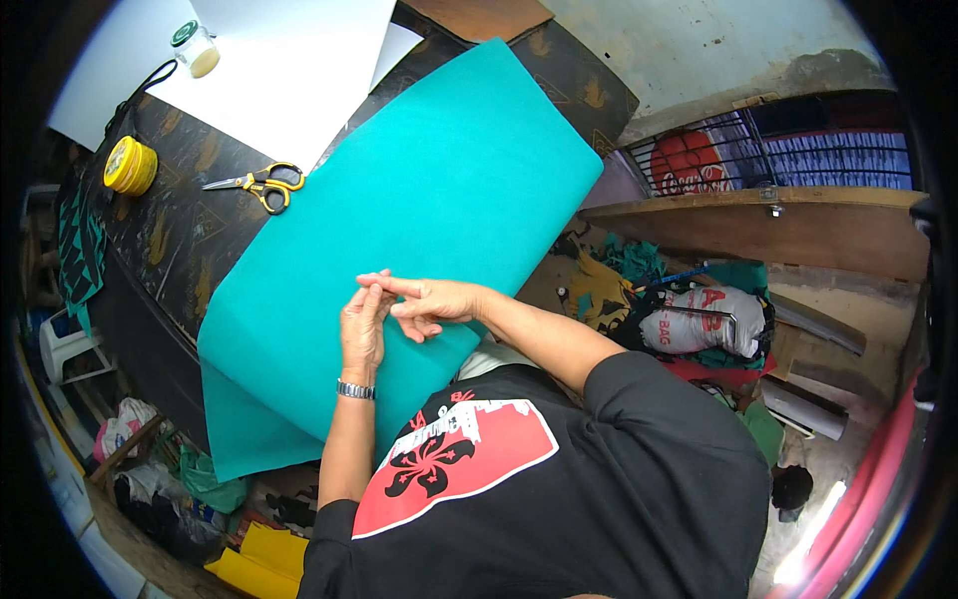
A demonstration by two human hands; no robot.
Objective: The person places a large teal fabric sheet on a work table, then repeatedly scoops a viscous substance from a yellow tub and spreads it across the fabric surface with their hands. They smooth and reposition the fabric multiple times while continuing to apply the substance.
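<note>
My two hands meet above a large teal sheet point(429, 170), which looks like felt or foam and lies folded over the table's near edge. My left hand point(363, 327), with a metal-band watch point(356, 389) on its wrist, points upward, its fingers bunched at the tip of the right index finger. Whether anything small sits in that pinch is hidden. My right hand point(439, 302) reaches across from the right, index finger stretched out, the other fingers loosely bent and apart. Yellow-and-black scissors point(267, 188) rest at the teal sheet's left edge, blades partly apart, untouched.
A dark patterned table cover point(200, 225) holds a yellow round tub point(130, 166), white sheets point(289, 70) and a green-lidded jar point(195, 48). Right of the table are a stuffed plastic bag point(704, 321) and fabric scraps. A white stool point(75, 347) stands at left.
</note>
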